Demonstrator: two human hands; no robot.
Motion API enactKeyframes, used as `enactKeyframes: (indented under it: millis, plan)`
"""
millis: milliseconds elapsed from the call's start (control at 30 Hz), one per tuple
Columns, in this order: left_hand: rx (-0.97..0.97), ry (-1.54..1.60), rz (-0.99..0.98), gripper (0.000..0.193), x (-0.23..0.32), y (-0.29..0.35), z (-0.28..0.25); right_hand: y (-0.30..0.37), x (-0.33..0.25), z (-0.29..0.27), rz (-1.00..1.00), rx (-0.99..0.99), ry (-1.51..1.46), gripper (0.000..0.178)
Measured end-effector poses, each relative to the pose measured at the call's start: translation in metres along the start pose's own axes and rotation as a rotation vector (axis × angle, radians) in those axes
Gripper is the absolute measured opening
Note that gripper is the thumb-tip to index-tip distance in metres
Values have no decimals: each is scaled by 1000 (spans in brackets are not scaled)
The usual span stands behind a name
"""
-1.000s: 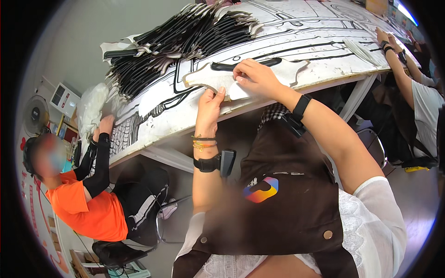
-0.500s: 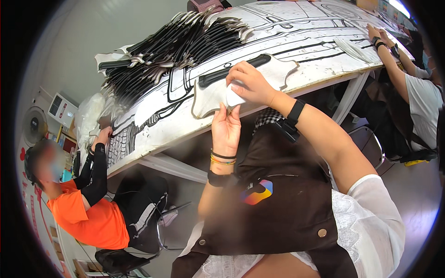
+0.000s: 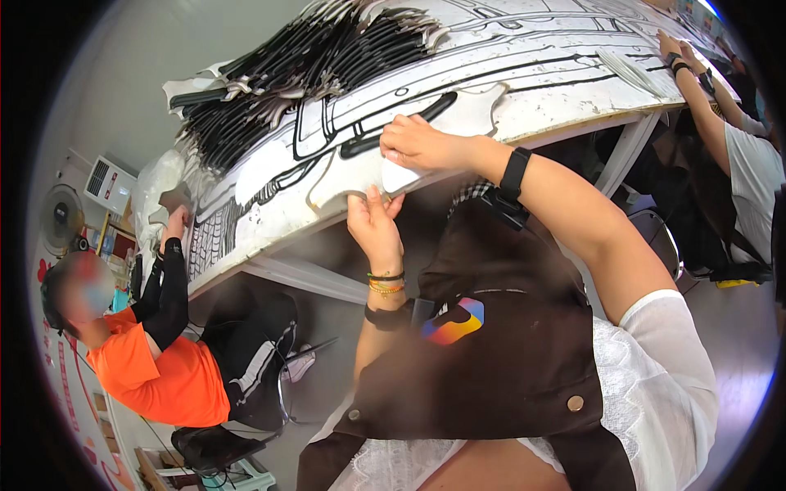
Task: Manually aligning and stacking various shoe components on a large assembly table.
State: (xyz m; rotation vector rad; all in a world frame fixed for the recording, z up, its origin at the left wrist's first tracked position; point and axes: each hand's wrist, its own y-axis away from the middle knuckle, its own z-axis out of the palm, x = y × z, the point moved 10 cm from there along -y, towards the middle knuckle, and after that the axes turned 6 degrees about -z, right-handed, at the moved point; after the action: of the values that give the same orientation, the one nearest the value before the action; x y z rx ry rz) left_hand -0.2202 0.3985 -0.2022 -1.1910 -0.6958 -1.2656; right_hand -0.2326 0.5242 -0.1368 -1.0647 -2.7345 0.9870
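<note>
A pale, curvy-edged flat panel (image 3: pixel 472 109) with a padded black strip (image 3: pixel 438 109) along it lies at the table's near edge. My left hand (image 3: pixel 375 227) is closed in a pinch on its near edge, thumb and fingertips together. Above it, my right hand (image 3: pixel 422 145) grips a small white flat piece (image 3: pixel 399 177) with bent fingers, pressed over the panel's near side. My right hand and wrist hide the middle of the panel. What the white piece is made of, I cannot tell.
A large heap of similar black-strip panels (image 3: pixel 270 90) rises at the far left of the table (image 3: pixel 565 114), whose white top bears black line drawings. Thin white strips (image 3: pixel 630 74) lie at the right. A person in orange (image 3: pixel 164 368) works at the left, another in white (image 3: pixel 749 172) at the right.
Both hands have shifted slightly left, the left one also lower. The panel has moved left with them and shows less of its near face. The white piece is still in my right hand.
</note>
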Motion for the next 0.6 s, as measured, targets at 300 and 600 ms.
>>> enactKeyframes:
  millis: [300, 600]
  plan:
    - [-53, 46, -62, 22, 2, -3, 0, 1, -2, 0, 32, 15, 109, 17]
    - [-24, 95, -186, 26, -21, 25, -2, 9, -22, -2, -54, -8, 224, 18]
